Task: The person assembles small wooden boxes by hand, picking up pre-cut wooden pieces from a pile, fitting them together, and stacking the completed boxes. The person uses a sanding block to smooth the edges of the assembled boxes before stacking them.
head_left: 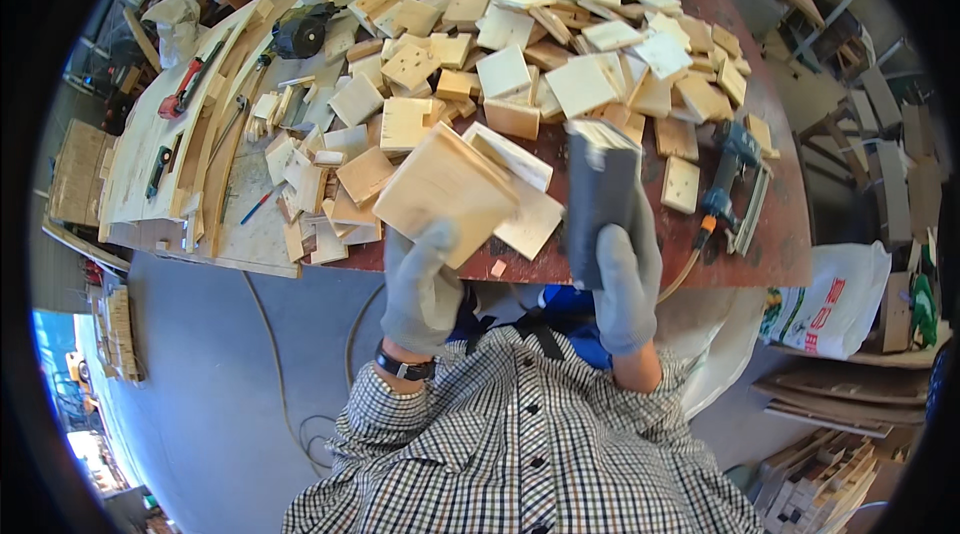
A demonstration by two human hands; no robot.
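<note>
Workshop clutter rings a dark red-brown round bench [770, 234] heaped with a pile of pale square-cut wooden blocks [560, 34], above a grey floor where a thin cable trails. Both hands wear grey work gloves. The left hand [422, 284] is closed on the lower corner of a pale square plywood panel [445, 189], held tilted over the near edge of the bench, thumb across its face. The right hand [627, 279] is wrapped around a dark grey rectangular block with a light wooden top edge [600, 199], held upright just beside the panel and apart from it. A blue pneumatic nail gun with an orange hose fitting [728, 179] lies on the bench to the right of that block. Off the bench's right edge slumps a white woven sack with red and green printing [830, 299]. At the far left, long pale wooden boards [160, 149] carry a red-handled tool [180, 94].
</note>
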